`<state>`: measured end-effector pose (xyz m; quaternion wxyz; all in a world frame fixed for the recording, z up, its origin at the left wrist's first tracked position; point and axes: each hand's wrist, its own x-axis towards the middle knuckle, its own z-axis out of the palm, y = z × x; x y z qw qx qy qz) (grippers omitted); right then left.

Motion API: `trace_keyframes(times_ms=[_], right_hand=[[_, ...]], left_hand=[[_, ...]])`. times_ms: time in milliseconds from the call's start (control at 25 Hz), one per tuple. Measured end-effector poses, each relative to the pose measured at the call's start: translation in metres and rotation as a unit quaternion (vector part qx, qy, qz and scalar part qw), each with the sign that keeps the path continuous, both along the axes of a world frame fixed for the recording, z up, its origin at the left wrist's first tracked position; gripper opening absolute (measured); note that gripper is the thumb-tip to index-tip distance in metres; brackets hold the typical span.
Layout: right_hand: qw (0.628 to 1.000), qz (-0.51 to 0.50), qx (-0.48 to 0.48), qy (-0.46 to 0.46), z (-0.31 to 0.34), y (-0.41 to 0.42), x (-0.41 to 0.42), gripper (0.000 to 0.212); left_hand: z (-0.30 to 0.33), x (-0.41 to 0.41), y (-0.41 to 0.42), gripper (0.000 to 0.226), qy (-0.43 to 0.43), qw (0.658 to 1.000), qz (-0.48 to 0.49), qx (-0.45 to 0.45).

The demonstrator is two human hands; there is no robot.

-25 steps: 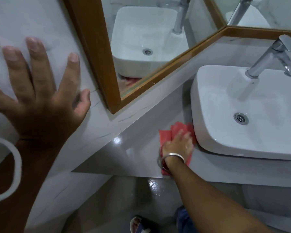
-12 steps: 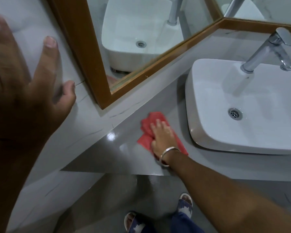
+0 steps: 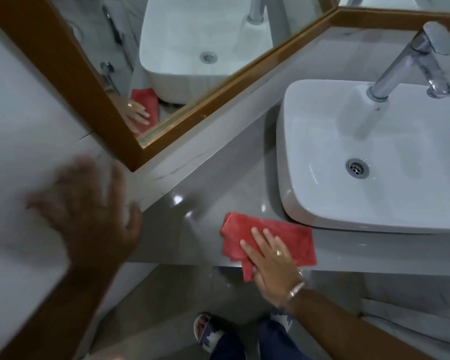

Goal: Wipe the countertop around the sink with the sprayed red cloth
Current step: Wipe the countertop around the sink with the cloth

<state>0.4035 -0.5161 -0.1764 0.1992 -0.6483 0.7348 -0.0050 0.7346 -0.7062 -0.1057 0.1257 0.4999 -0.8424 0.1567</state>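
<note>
**Wipe in hand: cloth pressed flat at desk front edge, left of sink**

Fingers [image 3: 255, 236] of the right hand [image 3: 270, 261] are laid flat and spread on the red cloth [image 3: 283, 237]; nothing is pinched, the cloth is held down by palm pressure only. The cloth is folded, lying on the grey desk [image 3: 192, 229] near its front edge, w/ one corner hanging just over the lip and its far edge just beside the base of the sink [image 3: 309, 209]. A bangle is seen at the wrist, a ring on one finger.

Left hand [image 3: 89, 219] is blurred, fingers spread open, apparently braced on the white wall by the mirror frame [image 3: 89, 81]; no object is held.

For the step to be done well, judged from this: even palm pressure should be kept so the fold does not bunch; the hanging corner should be drawn back onto the desk; strokes should be overlapped and run tight along the sink base & the rear upstand, where residue is likely missed. Glossy highlights show on the desk, but wet vs dry cannot be told.

Containers: the sink basin holds no objects; only the drain [image 3: 357, 168] is seen in it, w/ the tap [image 3: 405, 61] above. Standing water cannot be made out
</note>
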Motion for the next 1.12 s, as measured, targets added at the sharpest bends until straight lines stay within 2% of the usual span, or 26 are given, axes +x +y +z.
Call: trace_keyframes(times_ms=[40, 80, 160, 280, 400, 480, 520, 600, 680, 760, 840, 960, 1040, 1120], right_hand=[[0.999, 0.025, -0.02, -0.018, 0.0, 0.024, 0.008, 0.077], [0.997, 0.066, -0.034, -0.012, 0.001, 0.04, 0.012, 0.072], [0.996, 0.076, -0.049, -0.007, 0.001, 0.04, -0.011, 0.062], [1.0, -0.008, -0.028, -0.004, 0.013, 0.017, -0.026, 0.057], [0.994, -0.082, -0.022, -0.074, 0.018, 0.008, -0.029, 0.052], [0.981, -0.153, -0.02, -0.116, 0.024, 0.008, -0.035, 0.056], [0.981, -0.159, -0.006, -0.109, 0.027, 0.011, -0.035, 0.06], [0.99, -0.135, 0.044, -0.028, 0.031, 0.018, -0.03, 0.071], [0.983, -0.152, 0.088, 0.062, 0.035, 0.017, -0.027, 0.085], [0.968, -0.205, 0.089, 0.112, 0.042, 0.004, -0.035, 0.062], [0.965, -0.202, 0.088, 0.143, 0.049, 0.006, -0.041, 0.038], [0.974, -0.192, 0.091, 0.079, 0.067, 0.043, -0.048, 0.033], [0.958, -0.276, 0.076, 0.01, 0.082, 0.087, -0.062, 0.029], [0.925, -0.38, 0.01, -0.004, 0.1, 0.141, -0.085, 0.024]], left_hand=[[-0.006, -0.031, 0.029, 0.064, -0.008, 1.0, -0.018, 0.008], [-0.005, -0.069, 0.042, 0.06, -0.007, 0.995, -0.077, 0.061], [-0.014, -0.111, 0.082, 0.05, -0.037, 0.977, -0.138, 0.162], [-0.021, -0.157, 0.081, 0.043, -0.007, 0.944, -0.215, 0.25], [-0.025, -0.21, 0.075, 0.048, -0.102, 0.899, -0.255, 0.34], [-0.033, -0.224, 0.072, 0.048, -0.177, 0.884, -0.268, 0.339], [-0.034, -0.223, 0.073, 0.048, -0.185, 0.883, -0.276, 0.331], [-0.04, -0.216, 0.079, 0.051, -0.192, 0.883, -0.28, 0.325], [-0.039, -0.217, 0.079, 0.055, -0.136, 0.89, -0.28, 0.335], [-0.037, -0.227, 0.074, 0.05, -0.114, 0.9, -0.273, 0.32], [-0.032, -0.235, 0.076, 0.048, -0.17, 0.898, -0.271, 0.302], [-0.013, -0.241, 0.089, 0.043, -0.221, 0.884, -0.291, 0.293], [0.004, -0.263, 0.109, 0.035, -0.225, 0.862, -0.362, 0.274], [0.026, -0.306, 0.139, 0.026, -0.189, 0.844, -0.433, 0.254]])
